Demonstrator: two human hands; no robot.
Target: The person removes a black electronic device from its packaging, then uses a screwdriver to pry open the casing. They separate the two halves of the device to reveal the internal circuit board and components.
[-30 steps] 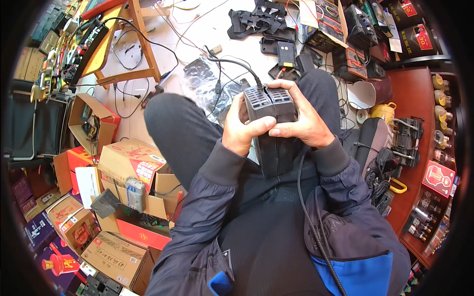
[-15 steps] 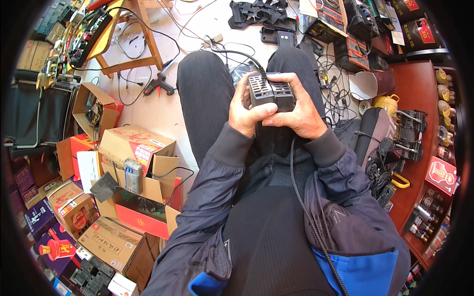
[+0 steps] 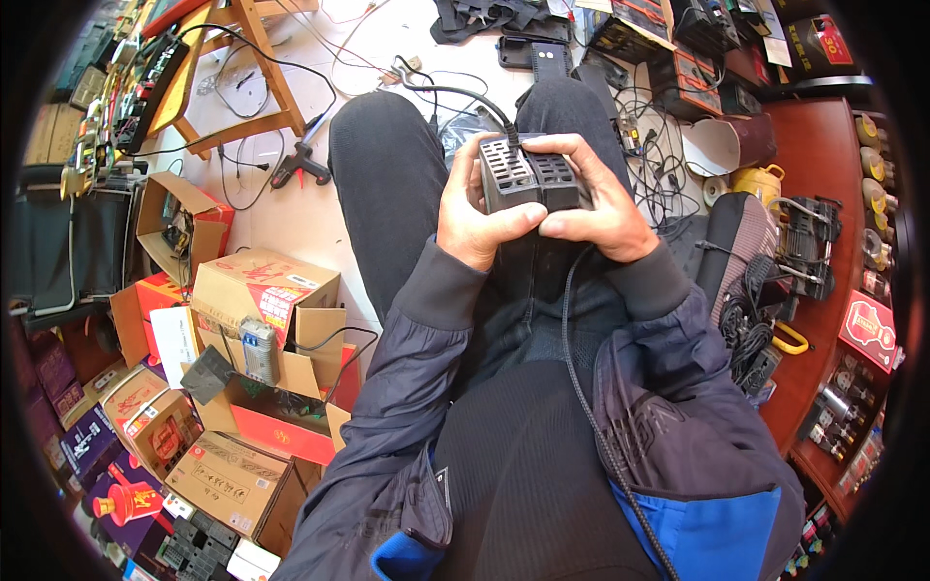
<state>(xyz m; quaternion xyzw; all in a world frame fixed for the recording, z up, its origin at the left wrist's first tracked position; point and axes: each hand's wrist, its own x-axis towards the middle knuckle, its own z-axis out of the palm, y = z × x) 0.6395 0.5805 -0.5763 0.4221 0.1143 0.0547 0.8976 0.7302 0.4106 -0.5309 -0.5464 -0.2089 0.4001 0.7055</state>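
Between my knees I hold a black vented charger [image 3: 531, 176] with rows of slots on its upper face and a seam down the middle. My left hand [image 3: 474, 215] wraps its left side, thumb along the near edge. On the opposite side my right hand [image 3: 608, 211] grips it, fingers over the far corner and thumb near the left one. A thick black cable [image 3: 481, 98] leaves the charger's far end and runs to the floor. Another dark cord [image 3: 587, 387] hangs down over my lap and jacket.
Open cardboard boxes [image 3: 262, 281] with electronics stand at my left. A hot glue gun [image 3: 301, 167] lies on the floor beside a wooden stool [image 3: 276, 92]. Tangled cables [image 3: 668, 169] cover the floor at the right, near a reddish-brown shelf unit [image 3: 823, 261].
The charger has tipped slightly between my hands, and its slots look darker on the right half. My view has shifted a little; both hands keep their hold.
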